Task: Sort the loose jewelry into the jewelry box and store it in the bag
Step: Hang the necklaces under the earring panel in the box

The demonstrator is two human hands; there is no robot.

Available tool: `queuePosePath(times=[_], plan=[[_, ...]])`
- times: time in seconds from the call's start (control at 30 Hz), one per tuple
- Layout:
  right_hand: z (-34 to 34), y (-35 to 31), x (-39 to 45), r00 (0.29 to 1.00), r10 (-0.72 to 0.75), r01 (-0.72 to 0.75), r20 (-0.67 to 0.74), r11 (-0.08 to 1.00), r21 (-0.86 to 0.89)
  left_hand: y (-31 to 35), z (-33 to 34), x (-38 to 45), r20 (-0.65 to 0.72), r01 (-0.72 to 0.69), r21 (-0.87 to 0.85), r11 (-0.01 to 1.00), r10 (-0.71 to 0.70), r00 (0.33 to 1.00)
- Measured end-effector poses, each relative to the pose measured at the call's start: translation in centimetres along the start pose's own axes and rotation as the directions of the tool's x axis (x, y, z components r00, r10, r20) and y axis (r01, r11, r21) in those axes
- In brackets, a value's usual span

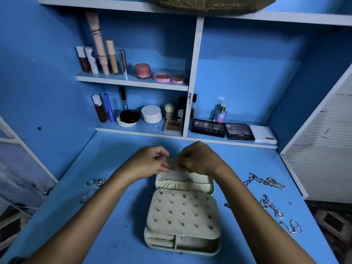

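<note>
Cream velvet lines the open box (182, 216) sitting mid-desk (118, 235), nearest the camera: small compartments at its front edge, then a padded panel dotted with rows of stud earrings, then the upright lid with a pocket where a ring-like piece and a chain seem to hang. Loose rings (91, 189) lie to the box's left on the desk; tangled chains (266, 181) and more necklaces (272, 206) lie to its right, well apart from it. Just beyond the lid, both hands meet over a small pale packet (172, 163), possibly a clear pouch or card; its contents are too blurred to tell. The left hand (152, 162) pinches 1 edge with curled fingers, the right hand (196, 161) pinches the other. Judging by this, the step is freeing a piece from the packet; it would go best kept low over the box, so anything slipping lands on velvet. Farther back, shelves hold cosmetics (122, 63) and palettes (222, 129). No bag is clearly identifiable.
</note>
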State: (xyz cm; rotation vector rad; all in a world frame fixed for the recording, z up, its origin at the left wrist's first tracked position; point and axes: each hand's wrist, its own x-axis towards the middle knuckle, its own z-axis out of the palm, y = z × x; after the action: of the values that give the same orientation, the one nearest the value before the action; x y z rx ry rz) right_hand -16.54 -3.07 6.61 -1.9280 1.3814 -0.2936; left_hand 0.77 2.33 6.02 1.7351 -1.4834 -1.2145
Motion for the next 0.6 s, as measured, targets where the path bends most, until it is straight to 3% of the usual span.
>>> queuePosePath(times=[0.1,0.27,0.43,0.6], plan=[[-0.6,0.6,-0.4,1.000,-0.018,0.018,0.008,1.000,0.011,-0.3,-0.2,0.1,-0.006,-0.103,0.140,0.985,0.104,0.995],[-1.5,2.1,-1.4,1.000,0.026,-0.026,-0.009,0.999,0.025,-0.6,0.6,0.6,0.020,-0.284,0.424,0.860,0.304,0.952],[-1.9,3.0,-2.5,0.997,0.056,-0.051,0.060,0.996,-0.077,-0.8,2.7,1.5,0.144,-0.405,0.533,0.743,0.391,0.909],[-1.3,3.6,-2.7,0.994,0.048,-0.026,0.098,0.977,-0.213,-1.0,4.3,2.3,0.177,-0.446,0.518,0.730,0.418,0.891]])
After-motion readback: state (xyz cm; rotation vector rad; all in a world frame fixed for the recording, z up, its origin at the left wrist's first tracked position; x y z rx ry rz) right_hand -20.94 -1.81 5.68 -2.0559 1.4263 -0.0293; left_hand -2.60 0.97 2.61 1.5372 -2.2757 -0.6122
